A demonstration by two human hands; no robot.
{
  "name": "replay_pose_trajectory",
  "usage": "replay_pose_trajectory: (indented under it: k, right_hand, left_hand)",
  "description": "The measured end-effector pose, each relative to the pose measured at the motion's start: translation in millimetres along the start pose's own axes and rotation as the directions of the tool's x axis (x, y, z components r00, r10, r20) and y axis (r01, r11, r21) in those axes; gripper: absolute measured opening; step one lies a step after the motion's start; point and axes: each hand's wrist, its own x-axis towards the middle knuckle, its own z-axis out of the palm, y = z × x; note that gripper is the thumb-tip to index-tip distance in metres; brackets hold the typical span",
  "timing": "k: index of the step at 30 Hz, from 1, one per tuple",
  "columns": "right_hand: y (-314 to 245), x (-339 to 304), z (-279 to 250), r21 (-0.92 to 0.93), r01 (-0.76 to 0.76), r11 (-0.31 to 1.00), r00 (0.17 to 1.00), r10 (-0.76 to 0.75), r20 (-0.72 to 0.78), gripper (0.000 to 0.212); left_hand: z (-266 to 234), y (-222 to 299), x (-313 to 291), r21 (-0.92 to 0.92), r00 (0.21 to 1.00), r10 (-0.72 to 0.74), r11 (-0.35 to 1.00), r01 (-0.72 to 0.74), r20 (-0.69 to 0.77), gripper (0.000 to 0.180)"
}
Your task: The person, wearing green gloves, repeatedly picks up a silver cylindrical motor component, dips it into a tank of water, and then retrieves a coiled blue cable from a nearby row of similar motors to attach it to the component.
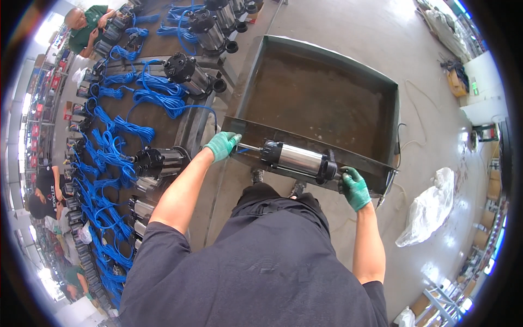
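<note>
A submersible pump (298, 158) with a polished metal body and black ends lies sideways along the near ledge of a water-filled metal tank (321, 144). My left hand (222, 145), in a green glove, is closed around a thin metal rod (249, 146) that reaches to the pump's left end. A blue cable (202, 107) runs from the bench to this hand, and a short blue piece shows beside the rod. My right hand (356, 189), gloved in green too, is at the pump's black right end with fingers curled. Its exact contact with the pump is hidden.
Left of me, a long bench (173, 124) carries several pumps (188, 75) and coiled blue cables (159, 94). A person in green (86, 34) is at its far end; others are farther left. Crumpled clear plastic (430, 210) and a thin hose (422, 117) lie on the floor at right.
</note>
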Motion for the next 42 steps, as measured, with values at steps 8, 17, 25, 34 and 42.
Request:
replay_pose_trajectory:
  k: [8,17,25,34,42]
  right_hand:
    - [-16.1,-13.3,11.7,0.157,-0.049,0.986,0.999,0.051,-0.012,0.021]
    - [-45.9,-14.5,11.6,-0.19,0.0,0.982,0.993,0.022,0.114,0.044]
    - [-56.4,-14.4,29.1,-0.986,0.123,0.112,0.988,-0.112,0.11,0.055]
    - [-11.8,8.0,5.6,-0.96,0.273,0.066,0.921,-0.306,0.241,0.022]
    - [-26.7,-5.6,12.6,-0.358,0.007,0.934,0.996,-0.039,-0.083,0.019]
  left_hand:
    - [4.0,15.1,-10.3,-0.3,0.982,-0.184,0.935,0.191,0.052,0.047]
    - [-7.5,-22.2,-11.9,-0.312,0.99,0.095,0.948,-0.059,0.103,0.039]
    - [12.1,-14.8,-7.1,-0.583,0.996,-0.085,0.808,0.084,0.025,0.038]
    - [2.7,14.1,-0.9,-0.202,0.997,-0.066,0.978,0.058,-0.035,0.043]
    - [10.1,-10.8,-11.6,-0.03,0.757,0.603,0.777,-0.629,-0.253,0.04]
